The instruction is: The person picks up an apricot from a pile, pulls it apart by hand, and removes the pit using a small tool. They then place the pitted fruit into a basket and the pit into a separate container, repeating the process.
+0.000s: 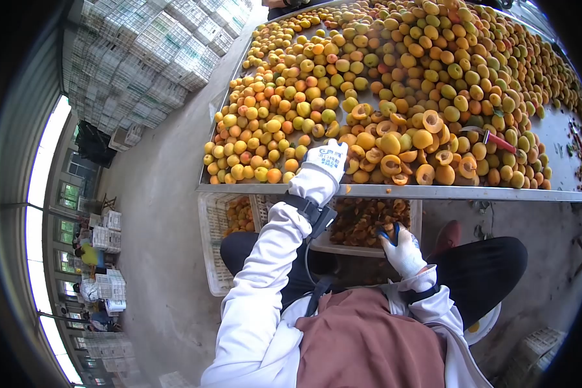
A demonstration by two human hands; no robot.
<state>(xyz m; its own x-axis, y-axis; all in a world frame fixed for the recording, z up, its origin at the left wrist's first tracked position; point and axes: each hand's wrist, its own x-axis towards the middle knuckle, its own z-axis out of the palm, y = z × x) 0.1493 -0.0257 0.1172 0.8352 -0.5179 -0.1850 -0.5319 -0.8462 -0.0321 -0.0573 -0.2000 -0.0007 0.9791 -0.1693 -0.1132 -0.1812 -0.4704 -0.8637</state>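
My left hand [330, 161], in a white printed glove, reaches over the metal table's front edge among the whole apricots [275, 126]. Its fingers curl down, and whatever they hold is hidden. Just right of it lie several cut apricot halves [432, 121] with hollow centres. Below the table edge, my right hand [406, 252], also gloved, is by the crate of brownish-orange pieces [368, 223]. Blue shows at its fingertips; thumb and fingers are bent towards each other, with a small orange-brown patch between them that I cannot identify.
A red-handled knife [498, 142] lies on the apricots at right. The metal table edge [433, 192] runs above my knees. A white crate [215, 258] with orange fruit stands below left. Stacked crates [149, 52] rise at far left; people [90, 255] sit farther off.
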